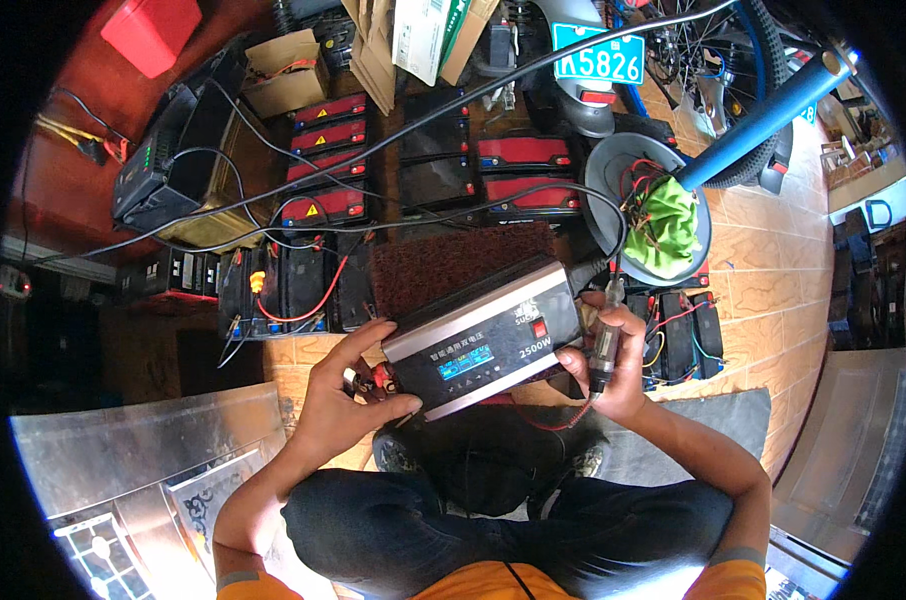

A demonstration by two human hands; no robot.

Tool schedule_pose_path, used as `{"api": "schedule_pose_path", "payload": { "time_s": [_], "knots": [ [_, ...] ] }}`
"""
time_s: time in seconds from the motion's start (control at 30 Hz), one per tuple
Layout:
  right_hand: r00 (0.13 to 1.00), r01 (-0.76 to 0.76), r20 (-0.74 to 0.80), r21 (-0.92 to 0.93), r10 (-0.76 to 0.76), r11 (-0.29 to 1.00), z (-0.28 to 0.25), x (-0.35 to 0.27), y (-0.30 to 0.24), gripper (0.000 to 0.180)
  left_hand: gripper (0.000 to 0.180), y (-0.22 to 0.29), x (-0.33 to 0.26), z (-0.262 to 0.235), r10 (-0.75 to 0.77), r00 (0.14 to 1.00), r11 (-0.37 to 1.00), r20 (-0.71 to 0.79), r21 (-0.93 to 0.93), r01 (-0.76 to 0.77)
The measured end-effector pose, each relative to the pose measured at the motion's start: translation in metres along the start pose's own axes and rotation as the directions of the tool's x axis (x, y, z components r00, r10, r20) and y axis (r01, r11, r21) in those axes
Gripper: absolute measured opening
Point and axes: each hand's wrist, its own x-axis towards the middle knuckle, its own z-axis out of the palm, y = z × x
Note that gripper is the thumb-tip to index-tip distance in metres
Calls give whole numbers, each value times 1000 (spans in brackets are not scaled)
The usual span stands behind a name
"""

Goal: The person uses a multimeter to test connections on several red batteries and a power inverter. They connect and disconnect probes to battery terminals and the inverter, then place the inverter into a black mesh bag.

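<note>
A black power inverter (478, 345) with silver edges, a lit blue display and a red rocker switch is held tilted above my lap. My left hand (348, 390) grips its left end, thumb and fingers closed round the edge beside a red terminal (383, 377). At the other end my right hand (621, 365) is closed, its thumb against the case. Between those fingers stands a clear-handled probe-like tester (604, 355), from which a thin reddish wire (558, 425) loops under the inverter. A thick black cable plug (590, 272) meets the right end. Behind the inverter lies a brown fibrous mat (453, 262).
Several red-and-black batteries (328, 155) stand in rows ahead, with wired black batteries (303, 275) at left. A grey basin (600, 165) holds a green cloth (663, 225). A long black cable (403, 130) crosses above the batteries. A blue pole (763, 125) leans at right.
</note>
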Motion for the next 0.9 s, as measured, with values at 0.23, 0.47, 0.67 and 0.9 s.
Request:
{"api": "schedule_pose_path", "payload": {
  "time_s": [0.23, 0.47, 0.67, 0.9],
  "knots": [
    [1000, 14, 2, 6, -14, 1000, 0, -4, -2, 71, 83, 2, -1, -1, 36, 999, 999, 9, -26, -36],
    [999, 19, 30, -16, -19, 1000, -2, -9, 1, 73, 79, 3, -1, 2, 74, 997, 993, 2, -94, -74],
    [1000, -7, 13, 13, 6, 1000, -4, -14, 5, 75, 77, -1, 0, 3, 82, 997, 986, 9, -146, -80],
    [999, -18, 34, -39, 19, 999, -8, -13, 2, 73, 73, -8, 2, 3, 178, 984, 978, -7, -108, -178]
  ]
}}
